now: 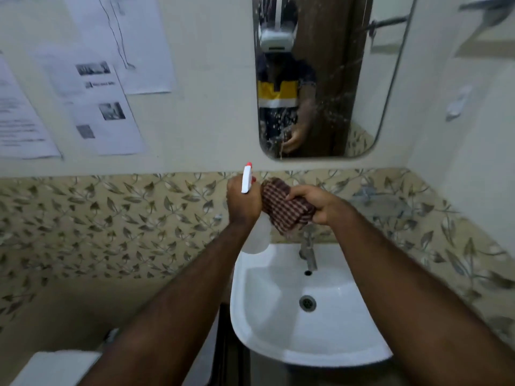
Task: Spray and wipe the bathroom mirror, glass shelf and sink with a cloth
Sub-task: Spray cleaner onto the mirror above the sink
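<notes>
Wall (195,129) fills the upper view, plain cream on top, with a leaf-pattern tile band (111,218) below running behind the sink. Printed sheets (92,107) are stuck to the wall on the left; text too blurred to read. Mirror (356,79) hangs upper centre-right, rounded lower corners, droplets and streaks across its lower half. It reflects a person in a dark and yellow shirt wearing a white headset. Sink (278,316) is white, wall-mounted below the mirror, bowl bare, drain (307,303) in the middle, overflow hole above it. Glass shelf (390,201) sits on the tile band to the right of the hands, hard to make out. Metal tap (308,253) stands at the back rim of the sink, spout pointing into the bowl.

Both forearms reach in from the bottom edge, and the hands meet above the tap, in front of the tile band. Spray bottle (257,235): translucent body, white head, red nozzle tip pointing up toward the mirror. Left hand (243,201) is wrapped around its neck, fingers closed on it. Cloth (284,207): brown-and-cream check, bunched up, touching the bottle on its right. Right hand (315,200) is clenched on the cloth, with a corner hanging loose beneath.
</notes>
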